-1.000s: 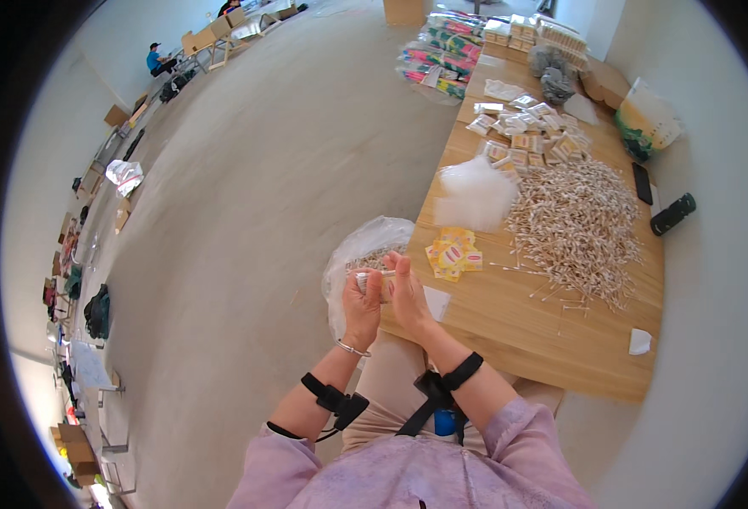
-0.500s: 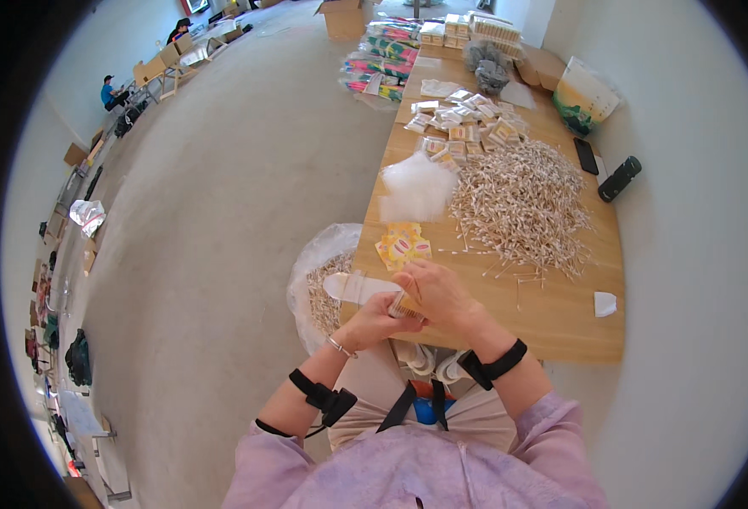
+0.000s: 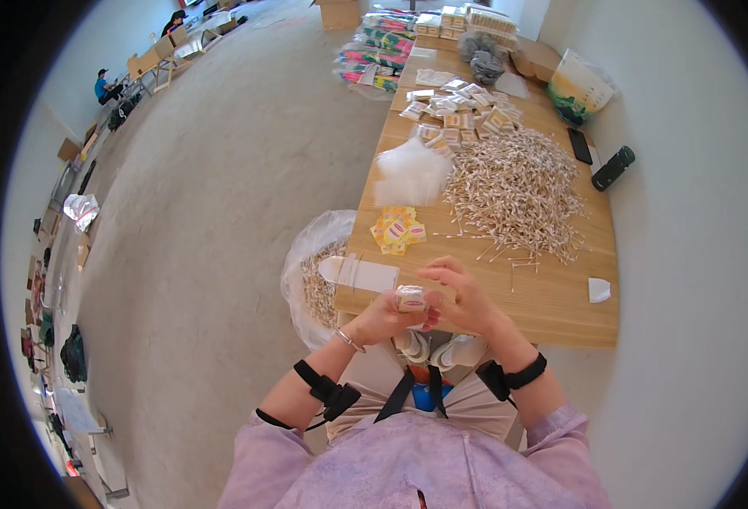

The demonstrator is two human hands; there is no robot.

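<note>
Head view: both bare hands at the near edge of the wooden table (image 3: 560, 318), forearms in black straps.
Left hand: the left hand (image 3: 382, 317) is closed around the small packet, thumb on the near left, fingertips showing beyond its right side.
Right hand: the right hand (image 3: 469, 304) is raised just right of the packet, fingers parted and loosely bent, grasping nothing visible; whether the thumb touches the packet cannot be told.
Packet: the small packet (image 3: 410, 298) sits in the left hand, labelled face up, its far end shiny as clear film; contents hidden at this angle.
Paper scrap: a white paper scrap (image 3: 599, 290) lies near the table's right edge.
White strip: a white strip (image 3: 374, 274), round-ended, lies at the left edge, its tip reaching over the bag.
Bag: a clear bag (image 3: 296, 310) stands left of the table, holding swabs.
Cards: yellow cards (image 3: 397, 232) lie in a loose heap beyond the strip.
Swabs: a broad swab pile (image 3: 516, 193) covers the right middle, a few strays on its near side.
Sleeves: clear sleeves (image 3: 409, 176) lie left of the pile.
Finished-looking packs: wrapped packs (image 3: 463, 114) lie jumbled beyond.
Far left: two people are seated.
</note>
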